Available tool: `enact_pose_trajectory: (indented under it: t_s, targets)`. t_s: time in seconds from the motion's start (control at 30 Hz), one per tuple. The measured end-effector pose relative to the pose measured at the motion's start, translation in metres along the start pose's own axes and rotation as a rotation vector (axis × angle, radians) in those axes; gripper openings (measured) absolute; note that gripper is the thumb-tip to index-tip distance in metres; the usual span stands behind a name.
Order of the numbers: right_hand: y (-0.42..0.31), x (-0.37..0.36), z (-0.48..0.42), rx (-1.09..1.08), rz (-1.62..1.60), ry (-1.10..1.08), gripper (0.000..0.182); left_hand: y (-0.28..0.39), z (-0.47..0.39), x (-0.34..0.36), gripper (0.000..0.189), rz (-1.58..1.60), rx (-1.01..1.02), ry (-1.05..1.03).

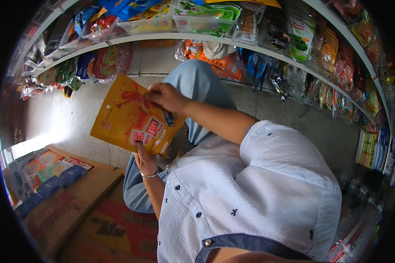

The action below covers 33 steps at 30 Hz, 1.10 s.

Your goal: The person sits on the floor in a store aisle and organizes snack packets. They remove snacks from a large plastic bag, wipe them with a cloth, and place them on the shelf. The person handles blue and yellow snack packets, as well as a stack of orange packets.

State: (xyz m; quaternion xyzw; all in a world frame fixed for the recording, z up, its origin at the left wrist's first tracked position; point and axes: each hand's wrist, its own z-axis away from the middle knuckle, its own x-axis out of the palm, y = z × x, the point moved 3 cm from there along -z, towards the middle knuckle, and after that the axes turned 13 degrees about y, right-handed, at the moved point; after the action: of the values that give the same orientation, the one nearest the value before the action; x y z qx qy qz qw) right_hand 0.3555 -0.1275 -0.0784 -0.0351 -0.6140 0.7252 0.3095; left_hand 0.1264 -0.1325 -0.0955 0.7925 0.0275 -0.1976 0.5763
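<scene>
A yellow-orange plastic snack packet (118,111) with red artwork and large printed characters is held up in front of my bent knees. My right hand (166,97) grips its upper right edge, the fingers lying over the printed front. At the packet's bottom edge, my left hand (146,161) pinches it with the thumb on the front; the other fingers are hidden behind. A silver bangle (149,175) circles my left wrist. The packet looks flat and fairly full-sized, tilted in my hands. Whether it is sealed cannot be told.
A white shelf edge (210,38) curves above, carrying clear plastic bins (144,24) of packets. Orange bags (228,65) lie on the lower shelf beyond my knee. Cardboard cartons (85,194) and small boxes (49,164) stand at lower left. Grey tiled floor (82,108) lies between.
</scene>
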Motion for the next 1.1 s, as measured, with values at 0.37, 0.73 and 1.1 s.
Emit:
enact_pose_trajectory:
  t_s: [0.37, 0.73, 1.1]
  targets:
    - [-0.010, -0.230, -0.074, -0.319, 1.819, 0.509, 0.049, 0.013, -0.001, -0.009, 0.040, 0.829, -0.733, 0.262]
    - [-0.023, -0.238, -0.086, -0.749, 1.486, 0.446, 0.035, 0.003, -0.002, -0.008, 0.034, 0.974, -0.863, 0.411]
    - [-0.070, 0.024, 0.070, -1.022, 0.864, -0.149, 0.032, 0.040, -0.016, 0.010, 0.047, 0.605, -0.663, 0.208]
